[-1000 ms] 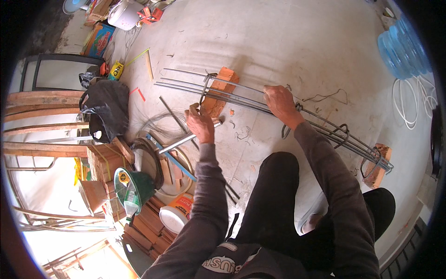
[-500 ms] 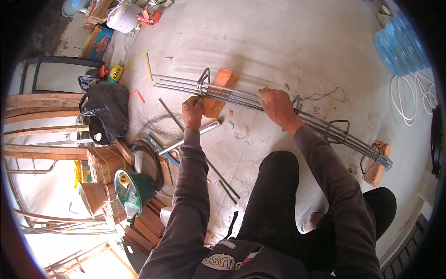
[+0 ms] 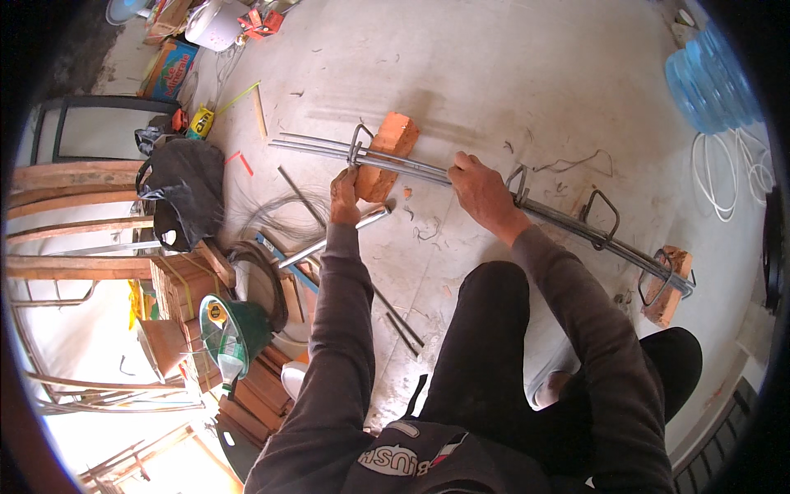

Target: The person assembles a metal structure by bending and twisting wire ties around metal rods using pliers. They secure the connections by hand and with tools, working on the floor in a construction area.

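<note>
Several long steel reinforcing bars (image 3: 411, 170) run across the floor in a loose bundle, propped on an orange brick (image 3: 380, 173) at the left and another brick (image 3: 660, 309) at the right. Bent wire stirrups encircle the bars. My left hand (image 3: 344, 199) is closed at the lower part of the left stirrup (image 3: 355, 142), beside the left brick; its fingertips are partly hidden. Farther right, my right hand (image 3: 484, 193) wraps over the bars from above. Right of it stand another stirrup (image 3: 518, 181) and a wider-spaced one (image 3: 611, 216).
Loose thin wire (image 3: 284, 216), a metal tube (image 3: 333, 237) and short rods lie left of my knees. A black bag (image 3: 189, 193), timber and a green bucket (image 3: 255, 325) crowd the left side. Blue water bottles (image 3: 712, 78) and white cable (image 3: 714, 181) are at far right.
The bars have drawn closer together and turned, and the stirrups right of my right hand stand farther up from them. My right hand has shifted slightly left; my left hand's fingers have straightened somewhat.
</note>
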{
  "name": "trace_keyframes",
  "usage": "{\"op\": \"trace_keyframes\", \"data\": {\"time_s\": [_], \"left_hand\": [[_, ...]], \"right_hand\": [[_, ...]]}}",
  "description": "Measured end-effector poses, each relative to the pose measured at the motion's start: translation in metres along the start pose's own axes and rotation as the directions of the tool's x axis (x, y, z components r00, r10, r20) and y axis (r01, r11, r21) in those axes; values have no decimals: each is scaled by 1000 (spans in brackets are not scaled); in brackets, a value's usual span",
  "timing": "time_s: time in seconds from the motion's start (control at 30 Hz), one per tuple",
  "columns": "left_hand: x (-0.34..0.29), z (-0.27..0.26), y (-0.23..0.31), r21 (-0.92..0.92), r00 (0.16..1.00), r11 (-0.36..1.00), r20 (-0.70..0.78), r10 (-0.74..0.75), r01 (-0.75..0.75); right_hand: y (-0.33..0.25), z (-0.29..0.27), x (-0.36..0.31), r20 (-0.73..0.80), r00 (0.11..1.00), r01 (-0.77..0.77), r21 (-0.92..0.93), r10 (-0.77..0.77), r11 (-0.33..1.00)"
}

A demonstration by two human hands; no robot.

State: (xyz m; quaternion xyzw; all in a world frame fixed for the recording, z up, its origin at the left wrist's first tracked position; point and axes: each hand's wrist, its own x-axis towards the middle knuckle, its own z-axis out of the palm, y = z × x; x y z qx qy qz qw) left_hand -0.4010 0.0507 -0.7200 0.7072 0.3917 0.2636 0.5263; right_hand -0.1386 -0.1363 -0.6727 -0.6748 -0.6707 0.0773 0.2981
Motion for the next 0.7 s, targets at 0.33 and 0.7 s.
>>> {"op": "trace_keyframes", "data": {"time_s": [0.33,0.7], "left_hand": [[-11,32,36,176,833,967,-551,-57,183],[27,-28,-133,246,805,833,-229,547,-496]], "right_hand": [[1,5,-2,-27,986,156,-250,-167,956],[-5,-9,16,164,970,193,-70,-180,979]]}}
